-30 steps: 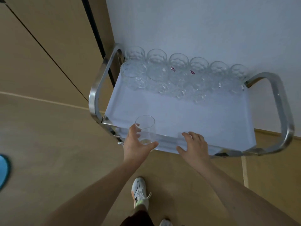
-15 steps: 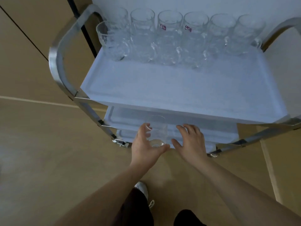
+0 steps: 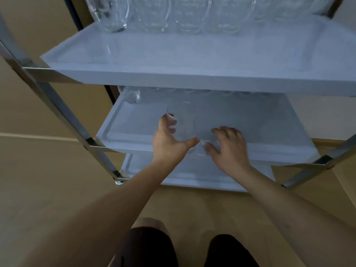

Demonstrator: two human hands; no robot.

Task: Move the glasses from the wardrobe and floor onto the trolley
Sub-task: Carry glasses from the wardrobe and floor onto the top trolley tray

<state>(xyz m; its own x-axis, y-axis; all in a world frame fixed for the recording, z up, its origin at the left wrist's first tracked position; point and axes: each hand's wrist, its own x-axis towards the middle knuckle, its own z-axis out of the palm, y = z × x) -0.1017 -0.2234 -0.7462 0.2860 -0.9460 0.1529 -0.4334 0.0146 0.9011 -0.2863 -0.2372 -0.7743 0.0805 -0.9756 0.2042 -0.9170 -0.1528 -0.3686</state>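
My left hand point(image 3: 169, 143) grips a clear tumbler point(image 3: 183, 120) from its side and holds it over the trolley's middle tray point(image 3: 134, 128). My right hand point(image 3: 229, 147) is beside it at the tray's front edge, fingers curved round a second, barely visible clear glass point(image 3: 205, 149). Several glass mugs point(image 3: 185, 14) stand in a row at the back of the top tray point(image 3: 192, 60). More glasses point(image 3: 132, 95) stand at the back of the middle tray, mostly hidden under the top tray.
The trolley has a chrome frame point(image 3: 63, 112) with posts at the left and right point(image 3: 316, 168). A bottom tray point(image 3: 192, 176) lies below my hands. Wooden floor point(image 3: 48, 180) surrounds it. A beige wardrobe panel point(image 3: 38, 22) stands at the left. My knees point(image 3: 150, 245) are at the bottom.
I have crouched lower and closer to the trolley. Both hands moved down from the top tray's front edge and forward over the middle tray, the left still holding the tumbler.
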